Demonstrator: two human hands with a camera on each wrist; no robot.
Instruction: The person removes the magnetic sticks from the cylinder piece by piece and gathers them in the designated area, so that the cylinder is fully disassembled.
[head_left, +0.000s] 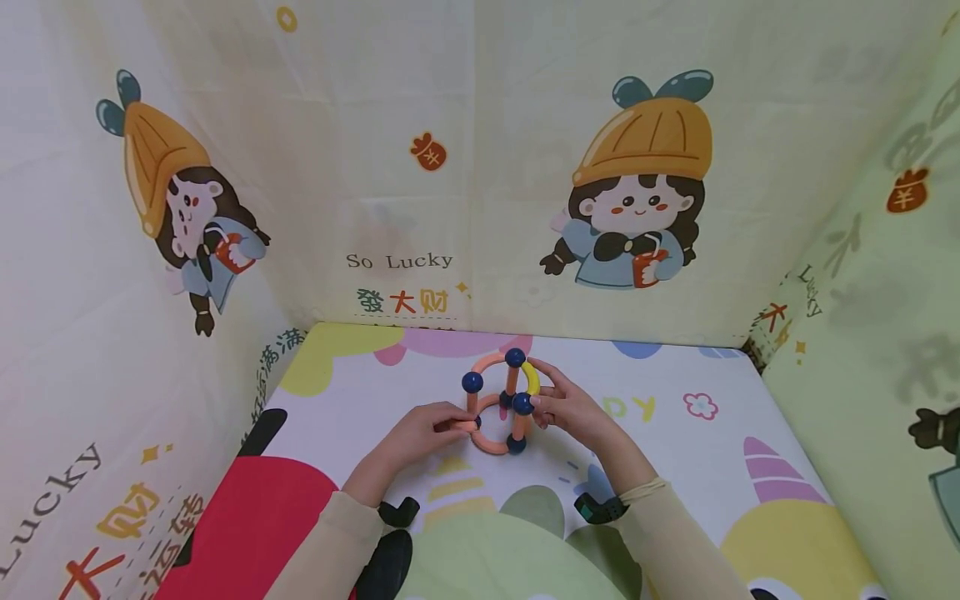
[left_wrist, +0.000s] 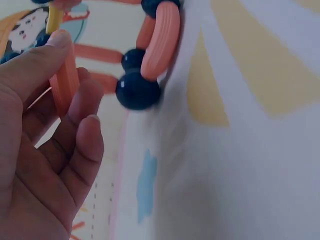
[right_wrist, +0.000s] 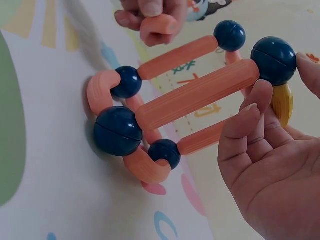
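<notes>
A toy frame of magnetic rods and balls stands on the table, with a ring of orange curved rods [head_left: 491, 448] and dark blue balls [right_wrist: 118, 131] at its base. Orange straight rods [right_wrist: 197, 95] rise from it to more blue balls on top. One orange curved rod and a yellow curved rod [head_left: 532, 377] join upper balls. My right hand [head_left: 573, 408] holds the frame's top right side, thumb and fingers about an upper ball [right_wrist: 274, 61] and the yellow rod. With thumb and fingers my left hand [head_left: 420, 429] pinches a loose orange rod [left_wrist: 65, 85] beside the frame's left side.
A printed cloth [head_left: 697, 450] with cartoon shapes covers the table. Patterned curtains [head_left: 510, 208] hang at the back and both sides. Each wrist wears a dark strap device [head_left: 600, 508].
</notes>
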